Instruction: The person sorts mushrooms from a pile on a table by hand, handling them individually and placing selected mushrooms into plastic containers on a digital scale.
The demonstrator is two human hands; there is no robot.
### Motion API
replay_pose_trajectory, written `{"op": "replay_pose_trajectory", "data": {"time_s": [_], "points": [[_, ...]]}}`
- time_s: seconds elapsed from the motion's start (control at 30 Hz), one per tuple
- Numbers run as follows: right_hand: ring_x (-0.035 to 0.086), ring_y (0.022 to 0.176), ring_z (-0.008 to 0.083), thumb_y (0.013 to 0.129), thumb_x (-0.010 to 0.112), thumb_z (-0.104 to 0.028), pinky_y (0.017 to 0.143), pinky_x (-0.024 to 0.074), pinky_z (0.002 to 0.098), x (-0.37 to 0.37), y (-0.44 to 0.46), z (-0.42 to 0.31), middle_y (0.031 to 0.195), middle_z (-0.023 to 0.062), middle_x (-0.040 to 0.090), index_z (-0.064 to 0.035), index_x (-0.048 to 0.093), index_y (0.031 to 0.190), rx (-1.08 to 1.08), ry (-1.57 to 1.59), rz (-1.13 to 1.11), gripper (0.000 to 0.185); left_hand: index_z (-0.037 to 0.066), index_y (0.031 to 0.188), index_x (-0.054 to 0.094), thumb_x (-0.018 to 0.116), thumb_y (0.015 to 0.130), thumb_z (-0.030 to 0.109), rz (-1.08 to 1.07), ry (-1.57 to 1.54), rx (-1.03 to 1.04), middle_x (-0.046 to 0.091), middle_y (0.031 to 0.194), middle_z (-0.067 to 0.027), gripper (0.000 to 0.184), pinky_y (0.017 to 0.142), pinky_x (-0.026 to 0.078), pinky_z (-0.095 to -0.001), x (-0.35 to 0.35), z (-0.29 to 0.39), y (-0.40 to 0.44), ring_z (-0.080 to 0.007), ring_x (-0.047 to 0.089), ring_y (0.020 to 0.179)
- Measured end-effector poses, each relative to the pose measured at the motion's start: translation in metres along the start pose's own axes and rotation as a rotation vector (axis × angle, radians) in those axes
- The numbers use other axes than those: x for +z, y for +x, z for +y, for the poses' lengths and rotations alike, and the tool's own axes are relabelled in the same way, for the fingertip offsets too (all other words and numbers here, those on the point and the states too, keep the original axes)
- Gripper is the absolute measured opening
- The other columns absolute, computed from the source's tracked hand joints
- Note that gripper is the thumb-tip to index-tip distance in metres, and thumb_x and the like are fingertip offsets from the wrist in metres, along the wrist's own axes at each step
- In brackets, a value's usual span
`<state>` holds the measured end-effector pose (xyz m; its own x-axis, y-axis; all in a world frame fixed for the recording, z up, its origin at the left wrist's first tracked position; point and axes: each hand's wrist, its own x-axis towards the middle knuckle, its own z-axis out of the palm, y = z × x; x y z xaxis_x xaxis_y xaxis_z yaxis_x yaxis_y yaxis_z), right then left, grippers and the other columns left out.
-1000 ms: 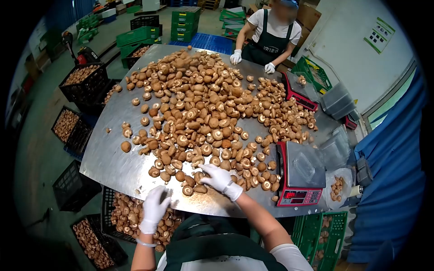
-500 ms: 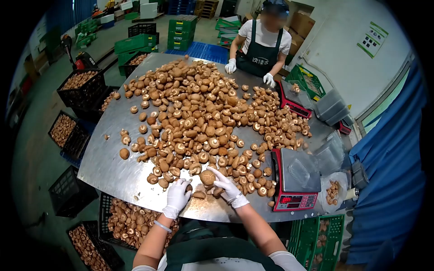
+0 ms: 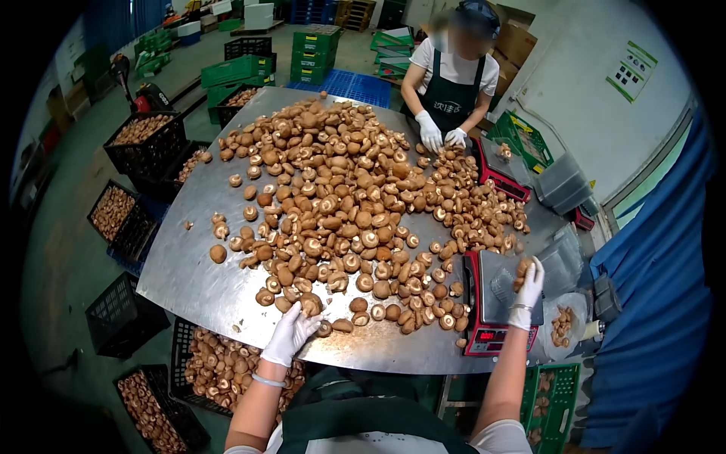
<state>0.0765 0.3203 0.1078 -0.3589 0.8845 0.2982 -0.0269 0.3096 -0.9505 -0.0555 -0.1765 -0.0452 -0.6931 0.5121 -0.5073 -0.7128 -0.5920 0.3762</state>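
Note:
My right hand (image 3: 531, 291), in a white glove, holds a brown mushroom (image 3: 522, 274) above the plate of the near red scale (image 3: 484, 339). A clear plastic tray (image 3: 505, 286) lies on that plate, partly behind the hand. At the near edge of the pile, my gloved left hand (image 3: 293, 333) has its fingers round another mushroom (image 3: 310, 304). Many loose mushrooms (image 3: 340, 189) are heaped over the metal table (image 3: 189, 265), some caps up and others stems up.
Across the table, a co-worker (image 3: 450, 91) has both gloved hands at the mushrooms. A second scale (image 3: 505, 181), stacked clear trays (image 3: 563, 181) and a bag of mushrooms (image 3: 561, 325) are on the right. Black crates (image 3: 125, 314) stand on the floor at left.
My right hand has moved from the pile to the near scale with a mushroom in it. My left hand has taken hold of a mushroom. The co-worker's hands have come together at the pile.

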Motion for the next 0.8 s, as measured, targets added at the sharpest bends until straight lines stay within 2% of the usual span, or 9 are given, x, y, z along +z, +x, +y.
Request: {"op": "replay_pose_trajectory", "data": {"time_s": [0.03, 0.1, 0.3, 0.4, 0.47, 0.63, 0.67, 0.7, 0.8], "points": [[0.056, 0.074, 0.0108, 0.095, 0.056, -0.025, 0.057, 0.0464, 0.0232, -0.013, 0.009, -0.001, 0.099, 0.0062, 0.061, -0.0103, 0.058, 0.116, 0.007, -0.155, 0.028, 0.026, 0.002, 0.114, 0.053, 0.045, 0.099, 0.029, -0.124, -0.106, -0.029, 0.063, 0.098, -0.0114, 0.032, 0.072, 0.056, -0.0334, -0.005, -0.003, 0.000, -0.0294, 0.065, 0.090], [0.059, 0.103, 0.0274, 0.090, 0.059, -0.023, 0.094, 0.0427, 0.0347, -0.048, 0.044, 0.058, 0.110, 0.0141, 0.064, -0.0059, 0.060, 0.116, -0.316, -0.530, 0.077, 0.030, 0.002, 0.119, 0.053, 0.041, 0.099, 0.031, -0.278, -0.183, -0.045, 0.062, 0.108, -0.0155, 0.037, 0.075, 0.054, -0.0378, 0.004, 0.002, -0.005, -0.0303, 0.063, 0.095], [0.061, 0.100, 0.0346, 0.088, 0.062, -0.030, 0.088, 0.0466, 0.0375, -0.056, 0.029, 0.072, 0.107, 0.0170, 0.065, -0.0048, 0.065, 0.107, -0.179, -0.983, -0.186, 0.031, 0.004, 0.135, 0.045, 0.036, 0.100, 0.039, -0.331, -0.085, 0.042, 0.055, 0.127, -0.0187, 0.050, 0.081, 0.051, -0.0360, 0.032, 0.012, -0.029, -0.0249, 0.060, 0.099], [0.061, 0.098, 0.0346, 0.089, 0.061, -0.027, 0.087, 0.0463, 0.0381, -0.051, 0.024, 0.064, 0.105, 0.0157, 0.066, -0.0040, 0.067, 0.103, -0.296, -1.041, -0.182, 0.028, 0.005, 0.132, 0.047, 0.039, 0.100, 0.040, -0.322, 0.033, 0.099, 0.056, 0.125, -0.0178, 0.048, 0.080, 0.052, -0.0343, 0.029, 0.011, -0.033, -0.0238, 0.060, 0.101], [0.061, 0.095, 0.0316, 0.088, 0.061, -0.021, 0.086, 0.0459, 0.0374, -0.019, -0.004, 0.015, 0.100, 0.0142, 0.066, -0.0035, 0.068, 0.100, -0.616, -0.921, -0.085, 0.022, 0.004, 0.125, 0.051, 0.043, 0.099, 0.039, -0.306, -0.010, 0.090, 0.058, 0.122, -0.0169, 0.045, 0.080, 0.052, -0.0338, 0.008, 0.005, -0.024, -0.0244, 0.060, 0.103], [0.064, 0.078, 0.0251, 0.078, 0.066, -0.010, 0.073, 0.0507, 0.0351, 0.089, -0.145, -0.044, 0.088, 0.0094, 0.067, -0.0049, 0.069, 0.092, -0.463, -0.476, -0.715, 0.015, 0.000, 0.127, 0.049, 0.045, 0.099, 0.036, -0.279, 0.011, 0.192, 0.052, 0.128, -0.0159, 0.046, 0.093, 0.051, -0.0394, 0.026, 0.006, -0.035, -0.0276, 0.057, 0.112], [0.065, 0.076, 0.0242, 0.081, 0.067, -0.015, 0.071, 0.0523, 0.0337, 0.106, -0.167, -0.025, 0.088, 0.0083, 0.068, -0.0065, 0.069, 0.094, -0.772, -0.461, -0.910, 0.015, -0.002, 0.129, 0.047, 0.044, 0.099, 0.036, -0.253, 0.049, 0.224, 0.051, 0.130, -0.0161, 0.048, 0.095, 0.050, -0.0397, 0.023, 0.003, -0.033, -0.0276, 0.056, 0.114], [0.065, 0.075, 0.0219, 0.083, 0.068, -0.023, 0.067, 0.0532, 0.0317, 0.122, -0.201, -0.010, 0.088, 0.0065, 0.068, -0.0087, 0.068, 0.097, -0.586, -0.365, -0.948, 0.020, -0.004, 0.131, 0.045, 0.043, 0.100, 0.035, -0.225, 0.086, 0.261, 0.049, 0.132, -0.0162, 0.050, 0.097, 0.049, -0.0401, 0.021, 0.002, -0.032, -0.0276, 0.055, 0.116], [0.064, 0.069, 0.0220, 0.082, 0.066, -0.033, 0.059, 0.0521, 0.0345, 0.158, -0.261, 0.016, 0.091, 0.0056, 0.063, -0.0128, 0.059, 0.117, -0.774, -0.466, -1.154, 0.041, -0.006, 0.130, 0.044, 0.041, 0.100, 0.035, -0.279, 0.062, 0.227, 0.048, 0.133, -0.0169, 0.051, 0.099, 0.047, -0.0391, 0.024, 0.005, -0.035, -0.0267, 0.054, 0.118]]}}
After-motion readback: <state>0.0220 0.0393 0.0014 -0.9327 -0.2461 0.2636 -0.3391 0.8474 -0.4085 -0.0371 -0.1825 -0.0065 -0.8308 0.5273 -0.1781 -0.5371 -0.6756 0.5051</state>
